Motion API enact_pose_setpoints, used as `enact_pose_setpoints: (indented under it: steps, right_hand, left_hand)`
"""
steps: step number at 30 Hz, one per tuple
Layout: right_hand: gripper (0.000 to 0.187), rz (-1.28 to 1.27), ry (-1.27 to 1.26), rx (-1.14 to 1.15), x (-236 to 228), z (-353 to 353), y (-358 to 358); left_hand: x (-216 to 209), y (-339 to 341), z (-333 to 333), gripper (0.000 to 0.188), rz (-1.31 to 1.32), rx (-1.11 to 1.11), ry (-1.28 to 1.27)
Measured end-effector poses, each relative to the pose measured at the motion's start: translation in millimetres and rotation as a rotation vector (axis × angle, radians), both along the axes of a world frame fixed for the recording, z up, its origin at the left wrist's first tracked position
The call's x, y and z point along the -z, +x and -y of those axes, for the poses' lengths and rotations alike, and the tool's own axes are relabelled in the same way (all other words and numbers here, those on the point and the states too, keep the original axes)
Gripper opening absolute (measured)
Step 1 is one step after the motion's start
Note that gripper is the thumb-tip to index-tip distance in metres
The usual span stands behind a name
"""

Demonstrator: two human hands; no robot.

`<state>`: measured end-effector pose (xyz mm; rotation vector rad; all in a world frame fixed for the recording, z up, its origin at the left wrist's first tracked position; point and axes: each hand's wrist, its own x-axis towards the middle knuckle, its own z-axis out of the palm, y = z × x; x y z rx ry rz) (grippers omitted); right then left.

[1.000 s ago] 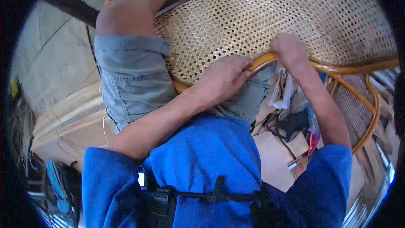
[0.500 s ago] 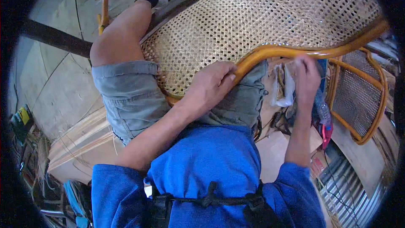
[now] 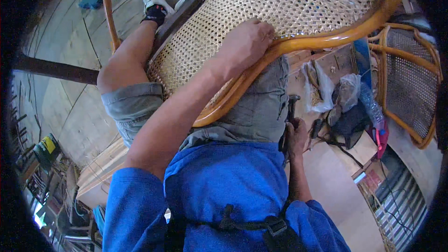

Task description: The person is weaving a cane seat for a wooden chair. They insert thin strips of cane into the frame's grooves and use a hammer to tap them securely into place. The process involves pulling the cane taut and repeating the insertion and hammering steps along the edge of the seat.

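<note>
A woven cane panel [image 3: 280, 7] in an orange-brown curved rattan frame [image 3: 322, 42] lies across my lap. My left hand [image 3: 247, 42] rests on the weave at the frame's inner edge, fingers curled down and closed. Whatever its fingertips pinch there is hidden by the hand. Beside my right hip, my right hand [image 3: 297, 136] is closed around a dark hammer-like tool [image 3: 292, 105], its short head pointing away from me. Part of the tool's handle is hidden by my fingers.
Clear plastic bags [image 3: 317, 88] and dark odds and ends lie on boards at my right. Beyond them stands another rattan frame with a woven panel [image 3: 410, 81]. A dark bar [image 3: 56, 69] reaches my left knee. Stacked planks [image 3: 105, 168] lie at lower left.
My right hand has come down from near the frame to the tool by my hip. My left hand has moved forward, off the frame's bend onto the weave. The view has shifted.
</note>
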<state>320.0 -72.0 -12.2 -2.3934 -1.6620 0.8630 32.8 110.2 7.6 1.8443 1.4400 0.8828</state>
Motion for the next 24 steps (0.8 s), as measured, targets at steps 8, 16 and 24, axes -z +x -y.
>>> enact_pose_setpoints:
  steps: [8,16,24]
  right_hand:
    - [0.024,0.088,0.186,-0.06,12,6,11]
    - [0.03,0.049,0.095,0.028,0,-12,0]
    - [0.032,0.217,0.266,-0.086,21,-14,39]
  left_hand:
    - [0,-8,-27,0.02,0.206,0.302,-0.236]
    - [-2,-12,-59,0.023,0.093,0.556,-0.257]
    - [3,-15,-56,0.018,0.211,0.553,-0.286]
